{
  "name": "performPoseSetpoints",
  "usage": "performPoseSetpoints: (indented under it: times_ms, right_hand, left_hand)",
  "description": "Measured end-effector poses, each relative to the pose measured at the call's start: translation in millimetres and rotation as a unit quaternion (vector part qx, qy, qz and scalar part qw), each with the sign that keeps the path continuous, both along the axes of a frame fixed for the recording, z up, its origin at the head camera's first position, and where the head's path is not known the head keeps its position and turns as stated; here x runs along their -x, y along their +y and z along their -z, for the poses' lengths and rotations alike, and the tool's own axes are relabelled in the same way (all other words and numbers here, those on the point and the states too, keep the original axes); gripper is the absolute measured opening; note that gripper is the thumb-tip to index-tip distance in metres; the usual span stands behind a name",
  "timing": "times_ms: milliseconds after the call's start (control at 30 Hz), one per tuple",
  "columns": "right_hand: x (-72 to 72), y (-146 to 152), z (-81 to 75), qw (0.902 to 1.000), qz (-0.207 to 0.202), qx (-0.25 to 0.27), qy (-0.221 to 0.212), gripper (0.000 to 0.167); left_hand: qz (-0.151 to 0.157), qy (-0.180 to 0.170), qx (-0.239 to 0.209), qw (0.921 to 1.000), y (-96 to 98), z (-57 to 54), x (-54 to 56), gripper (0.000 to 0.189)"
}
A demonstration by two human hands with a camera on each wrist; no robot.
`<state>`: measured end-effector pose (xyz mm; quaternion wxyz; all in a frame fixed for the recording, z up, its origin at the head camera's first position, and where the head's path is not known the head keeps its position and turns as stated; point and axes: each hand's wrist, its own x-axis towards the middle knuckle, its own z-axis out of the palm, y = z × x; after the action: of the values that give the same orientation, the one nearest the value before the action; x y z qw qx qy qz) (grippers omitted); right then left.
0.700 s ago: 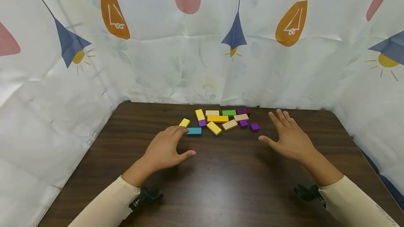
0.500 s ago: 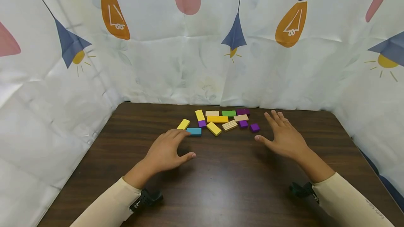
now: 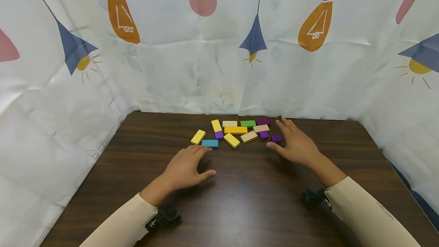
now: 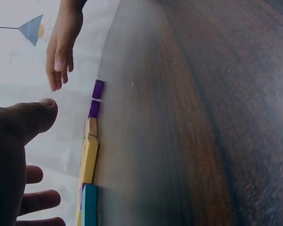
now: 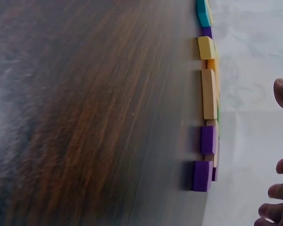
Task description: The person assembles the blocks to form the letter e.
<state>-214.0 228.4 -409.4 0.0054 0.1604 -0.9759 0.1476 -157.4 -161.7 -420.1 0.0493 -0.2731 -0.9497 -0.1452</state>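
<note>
Several small wooden blocks lie in a loose group at the table's far side. My left hand (image 3: 185, 167) hovers in front of the blue block (image 3: 210, 143), fingers relaxed and thumb apart, holding nothing. Beside that block is a yellow block (image 3: 198, 137). To the group's right, my right hand (image 3: 296, 144) is spread in the air near a small purple block (image 3: 276, 138), also holding nothing. Between the hands lie another yellow block (image 3: 231, 140), an orange-yellow block (image 3: 235, 130), a plain wood block (image 3: 249, 137) and a green block (image 3: 248, 124). In the right wrist view, the purple block (image 5: 202, 175) stands apart from my fingers (image 5: 280, 191).
The dark brown wooden table (image 3: 233, 205) stretches from the blocks toward me. Behind it hangs a white curtain (image 3: 219, 75) printed with lamps and bulbs, which also runs along the left and right sides. A dark wrist strap (image 3: 162, 218) sits at the left sleeve.
My right hand has moved left toward the purple blocks. My left hand has come slightly nearer to me and right, uncovering more of the left yellow block. The blocks stay in place.
</note>
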Motion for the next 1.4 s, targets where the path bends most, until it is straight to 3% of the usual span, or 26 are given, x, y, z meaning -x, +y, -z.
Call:
performPoseSetpoints:
  times_ms: [400, 633, 1400]
  right_hand:
    - [22.5, -21, 8.1, 0.9991, -0.024, 0.01, 0.032, 0.085]
    - [32.1, -31, 10.9, 0.9986, -0.037, 0.024, 0.031, 0.079]
    - [65.2, -57, 28.3, 0.9955, -0.086, 0.032, 0.024, 0.066]
  left_hand:
    - [0.017, -0.005, -0.001, 0.9998, 7.4, 8.5, 2.4, 0.073]
    - [0.026, -0.005, 0.008, 0.9996, 11.6, 15.2, 4.2, 0.075]
    - [0.033, -0.03, 0.018, 0.9989, 16.3, 20.1, 6.2, 0.075]
